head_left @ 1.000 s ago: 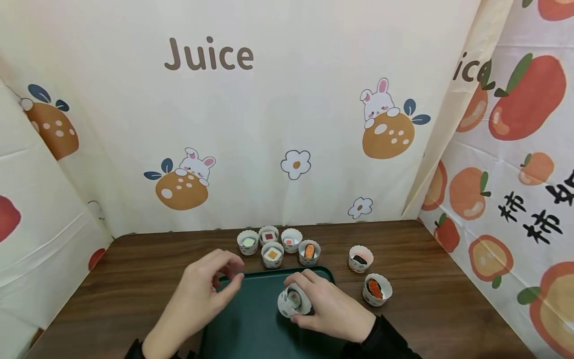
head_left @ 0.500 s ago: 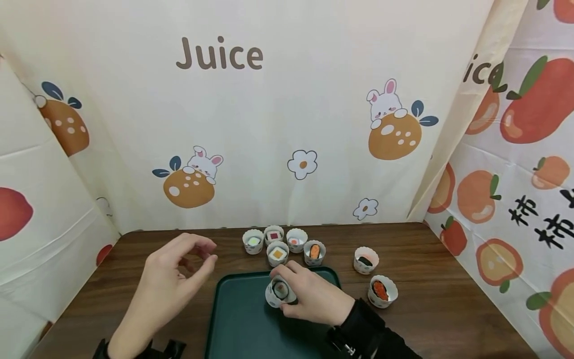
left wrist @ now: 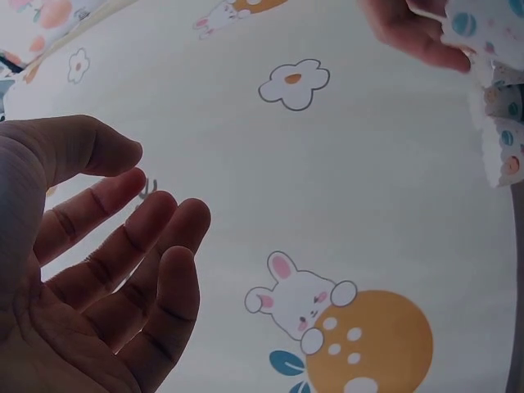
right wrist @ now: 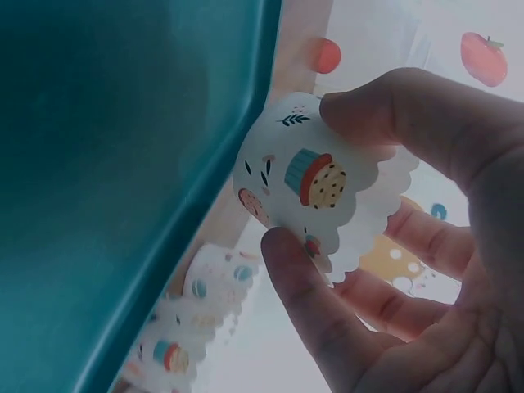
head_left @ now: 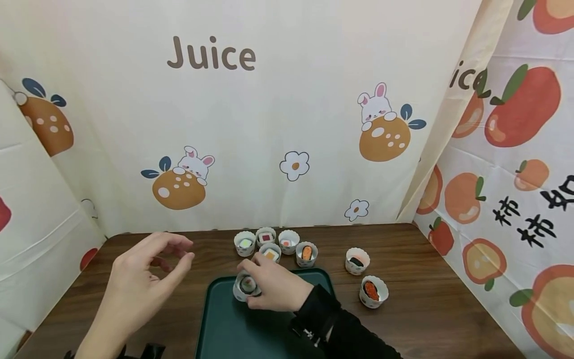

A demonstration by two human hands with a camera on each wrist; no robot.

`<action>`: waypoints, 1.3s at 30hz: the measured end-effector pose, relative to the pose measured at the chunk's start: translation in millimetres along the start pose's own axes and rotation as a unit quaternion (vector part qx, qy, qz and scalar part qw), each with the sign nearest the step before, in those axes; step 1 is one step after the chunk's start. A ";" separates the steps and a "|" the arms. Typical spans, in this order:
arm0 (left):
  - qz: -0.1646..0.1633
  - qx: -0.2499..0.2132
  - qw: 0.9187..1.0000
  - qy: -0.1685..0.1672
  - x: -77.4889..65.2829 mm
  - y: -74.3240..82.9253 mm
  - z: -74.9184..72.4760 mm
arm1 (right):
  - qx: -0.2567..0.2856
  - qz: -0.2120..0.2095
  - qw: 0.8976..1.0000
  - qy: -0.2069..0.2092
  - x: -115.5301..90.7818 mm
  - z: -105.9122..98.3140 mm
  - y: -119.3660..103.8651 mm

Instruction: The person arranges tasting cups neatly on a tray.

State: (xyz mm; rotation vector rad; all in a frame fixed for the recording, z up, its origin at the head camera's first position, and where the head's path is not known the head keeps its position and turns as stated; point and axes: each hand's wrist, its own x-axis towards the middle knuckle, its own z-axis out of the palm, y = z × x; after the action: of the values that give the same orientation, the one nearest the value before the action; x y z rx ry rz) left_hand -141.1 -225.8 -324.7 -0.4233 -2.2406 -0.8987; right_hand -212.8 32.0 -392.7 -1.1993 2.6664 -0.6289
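A white paper baking cup (head_left: 244,290) with a scalloped rim and cupcake print holds a sushi roll piece (head_left: 247,284). My right hand (head_left: 279,286) grips it between thumb and fingers, over the back left part of the dark green tray (head_left: 215,319). In the right wrist view the cup (right wrist: 315,176) is close to the tray's edge; whether it touches cannot be told. Left of the tray my left hand (head_left: 143,281) hovers with loosely bent fingers, holding nothing. The left wrist view also shows that hand (left wrist: 106,254) empty.
Behind the tray stands a cluster of similar cups with sushi pieces, including a cup with an orange topping (head_left: 307,254). Two more, one with dark filling (head_left: 357,261) and one with red topping (head_left: 373,291), stand to the right. A printed curtain (head_left: 251,124) closes off the table's back.
My right hand has carried the cup leftward and back over the tray. My left hand has drawn away to the left. The other cups stay in place.
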 end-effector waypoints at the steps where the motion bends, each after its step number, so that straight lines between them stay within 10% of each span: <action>1: -0.001 0.001 1.000 0.000 0.2 -0.3 -0.4 | -0.001 0.001 1.000 -0.003 4.2 0.8 -1.8; 18: -0.010 0.002 1.000 -0.001 2.9 -4.6 -1.0 | -0.051 0.031 0.998 -0.033 59.0 24.8 -16.8; 39: -0.049 0.018 0.998 -0.026 0.7 -9.6 4.1 | -0.070 0.021 0.997 -0.035 59.9 39.0 -11.7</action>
State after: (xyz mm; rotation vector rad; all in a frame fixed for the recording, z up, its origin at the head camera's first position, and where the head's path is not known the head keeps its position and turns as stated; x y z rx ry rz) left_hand -148.4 -229.7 -331.0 -0.3267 -2.3379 -0.9055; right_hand -233.2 -31.6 -420.8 -1.1713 2.7076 -0.3906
